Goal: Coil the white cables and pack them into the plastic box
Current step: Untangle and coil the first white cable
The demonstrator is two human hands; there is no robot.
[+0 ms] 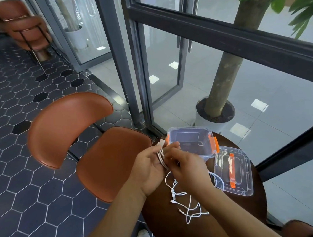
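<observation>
Head view: L hand grips part-coiled cable, R hand pinches same loops. Plastic box just beyond grip, empty, lid off. Loose cables below grip on table, uncoiled. Est. early stage: nothing packed yet.

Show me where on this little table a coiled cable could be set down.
Bare table shows nearer than the lid, and left of the loose cables. The box looks empty. Crowded around the left hand and right hand holding the coiled cable.
</observation>
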